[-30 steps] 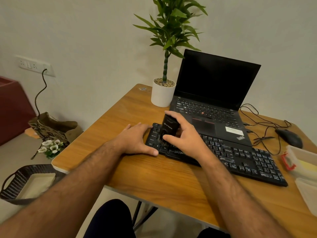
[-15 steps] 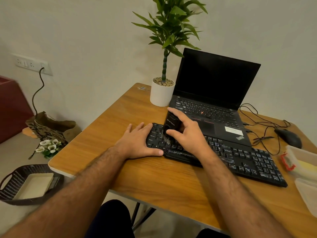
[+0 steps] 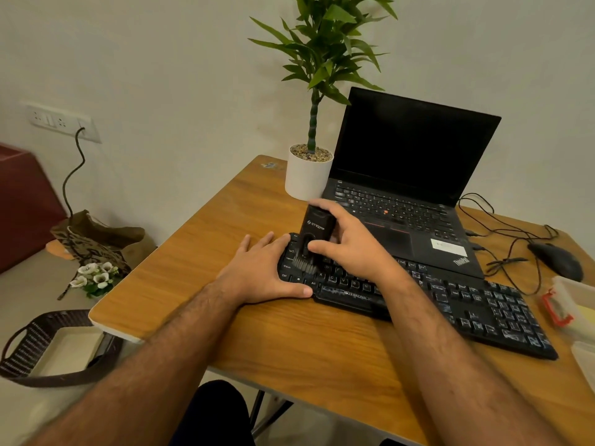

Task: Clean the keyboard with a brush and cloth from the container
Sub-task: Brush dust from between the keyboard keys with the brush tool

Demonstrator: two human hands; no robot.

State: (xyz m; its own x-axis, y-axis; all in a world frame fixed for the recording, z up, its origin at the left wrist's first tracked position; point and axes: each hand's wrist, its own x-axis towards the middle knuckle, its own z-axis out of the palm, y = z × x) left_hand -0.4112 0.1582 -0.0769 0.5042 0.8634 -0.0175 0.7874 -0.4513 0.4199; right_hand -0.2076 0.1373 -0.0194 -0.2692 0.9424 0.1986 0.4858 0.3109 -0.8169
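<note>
A black keyboard lies across the wooden table in front of me. My right hand grips a black brush upright, its grey bristles pressed onto the keys at the keyboard's left end. My left hand lies flat on the table with its fingers spread, the thumb along the keyboard's front left corner and the fingertips over its left edge. A clear plastic container with a red clip stands at the right edge, something pale yellow inside it.
An open black laptop sits right behind the keyboard, a potted plant at its left. A black mouse and tangled cables lie at the far right. On the floor at left are a dark basket, a bag and white flowers.
The brush in my right hand has shifted a little left and away over the keyboard's left keys. My left hand has stayed braced at the keyboard's left end.
</note>
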